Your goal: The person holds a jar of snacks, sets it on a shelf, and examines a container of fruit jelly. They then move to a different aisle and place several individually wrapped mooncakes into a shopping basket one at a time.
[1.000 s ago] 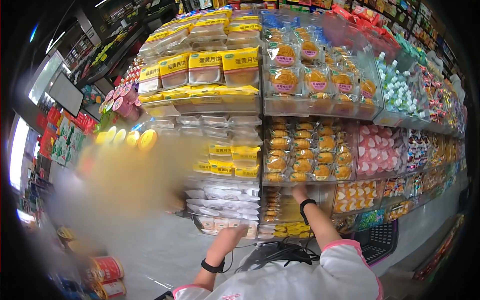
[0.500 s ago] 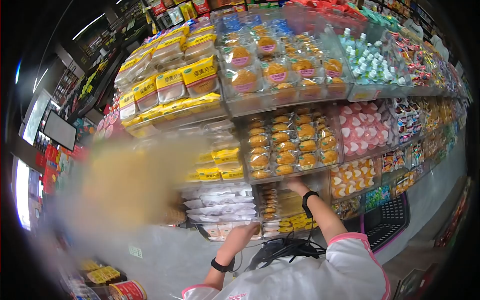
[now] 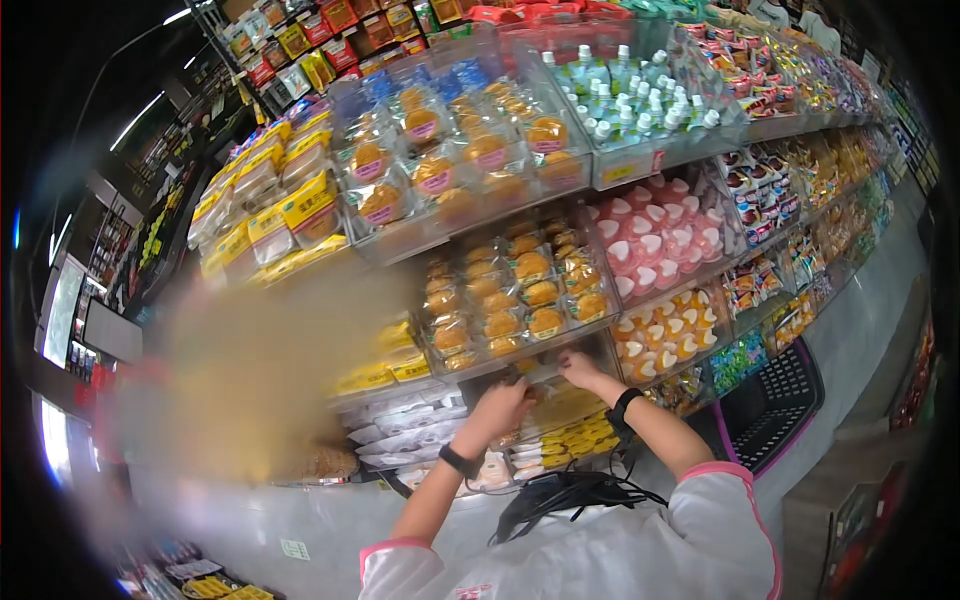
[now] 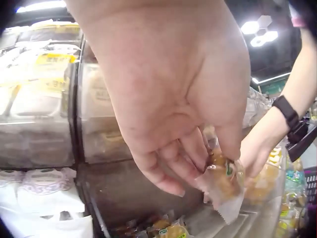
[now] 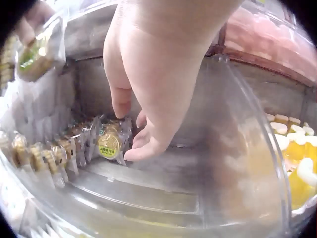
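In the left wrist view my left hand [image 4: 168, 84] pinches a clear-wrapped round pastry [image 4: 225, 181] between thumb and fingers, above a shelf bin. The right wrist view shows my right hand [image 5: 153, 74] reaching down into that clear bin [image 5: 148, 198], fingers bent beside the end packet [image 5: 110, 145] of a row of wrapped pastries. Whether the fingertips touch that packet I cannot tell. Seen from the head, left hand [image 3: 500, 408] and right hand [image 3: 588, 370] are close together at the lower bin, under a bin of stacked pastries [image 3: 500, 300].
White packets [image 3: 410, 430] lie to the left, yellow packets [image 3: 570, 440] below. Orange heart-topped jellies [image 3: 665, 335] and a black basket [image 3: 775, 400] are on the right. A blurred pale shape [image 3: 240, 380] covers part of the head view's left side.
My left hand has moved up and right, from the shelf's lower edge to the bin beside my right hand. The head view has shifted and tilted; the shelves appear further left.
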The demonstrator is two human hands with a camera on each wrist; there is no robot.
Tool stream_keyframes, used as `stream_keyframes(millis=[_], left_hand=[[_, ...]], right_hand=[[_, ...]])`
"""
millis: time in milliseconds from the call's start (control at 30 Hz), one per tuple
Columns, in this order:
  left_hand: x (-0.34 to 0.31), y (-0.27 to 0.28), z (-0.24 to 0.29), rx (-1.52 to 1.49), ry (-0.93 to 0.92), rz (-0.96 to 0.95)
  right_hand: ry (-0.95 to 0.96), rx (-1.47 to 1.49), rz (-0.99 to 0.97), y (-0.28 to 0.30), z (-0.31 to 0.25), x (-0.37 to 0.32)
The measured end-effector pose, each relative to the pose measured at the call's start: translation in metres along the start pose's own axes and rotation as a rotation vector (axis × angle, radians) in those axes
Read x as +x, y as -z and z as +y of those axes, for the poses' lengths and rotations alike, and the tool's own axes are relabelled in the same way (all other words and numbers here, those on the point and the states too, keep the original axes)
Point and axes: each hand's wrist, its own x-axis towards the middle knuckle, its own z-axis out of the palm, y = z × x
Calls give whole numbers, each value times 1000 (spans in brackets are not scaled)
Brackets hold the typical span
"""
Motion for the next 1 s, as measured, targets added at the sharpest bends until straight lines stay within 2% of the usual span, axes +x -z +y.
stream_keyframes(millis=[67,100,233,333,367,467,500,600,700,767,867,900,1000], left_hand=[[24,-6,-1,45,2,-46],[36,-14,-5,4,81,-118],[74,-54,-40,22,35,-161],[82,-74,-54,84,-1,-24],[85,-95,-78,184,-7,17],[88,-101,-87,209,87,-24],[86,-101,-88,202,76,7],[78,-105,-98,229,49,49],[71,-123,-123,330,6,49],[66,-130,-129,378,-53,126],[65,-131,-134,96,9,195],[59,-122,-131,107,22,94],[52,-117,-126,-91,57,92]], right_hand=[[-12,42,14,3,3,-7],[-26,52,26,3,3,-11],[-34,-57,45,1,9,-13],[-323,203,6,-2,2,-8],[-359,424,-11,-9,9,0],[-487,877,-70,-22,5,12],[-460,933,-116,-28,6,15],[-492,966,34,-53,2,22],[-412,917,59,-69,8,32],[-463,1033,-58,-84,28,48],[-474,1132,-128,-91,26,54],[-470,1154,-133,-94,23,56],[-439,1102,-114,-101,17,60]])
